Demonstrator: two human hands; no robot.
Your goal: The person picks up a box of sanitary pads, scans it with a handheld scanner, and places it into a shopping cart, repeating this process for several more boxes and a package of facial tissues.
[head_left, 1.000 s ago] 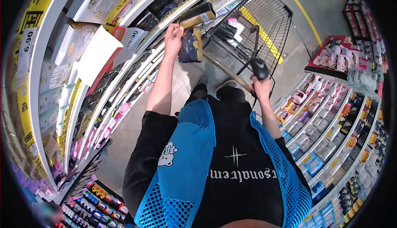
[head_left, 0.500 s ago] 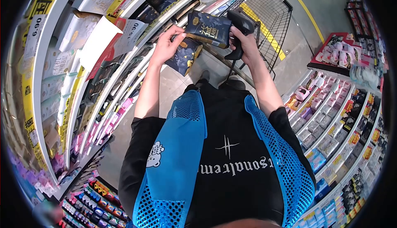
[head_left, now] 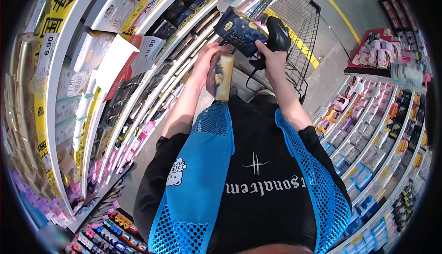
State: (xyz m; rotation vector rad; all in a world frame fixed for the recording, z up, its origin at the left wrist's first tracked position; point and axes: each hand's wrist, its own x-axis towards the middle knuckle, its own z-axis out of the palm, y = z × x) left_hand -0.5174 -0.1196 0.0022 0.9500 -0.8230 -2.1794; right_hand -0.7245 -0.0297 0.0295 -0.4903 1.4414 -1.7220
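My right hand is closed around a black handheld scanner, its thumb pressed against a dark navy packet with gold print. That packet tilts up toward the shelf, beside the scanner. My left hand grips a second dark packet, whose pale gold side faces me. It hangs just below the first packet, above my blue mesh vest.
Shelves with packets and yellow price strips curve along the left. A wire shopping cart stands ahead. On the right, tiered shelves hold many small packs, with a red display box behind.
The left hand has moved down and away from the upper packet, turning the second packet side-on. The upper packet has tilted and shifted right; the right hand and scanner have moved slightly right and down.
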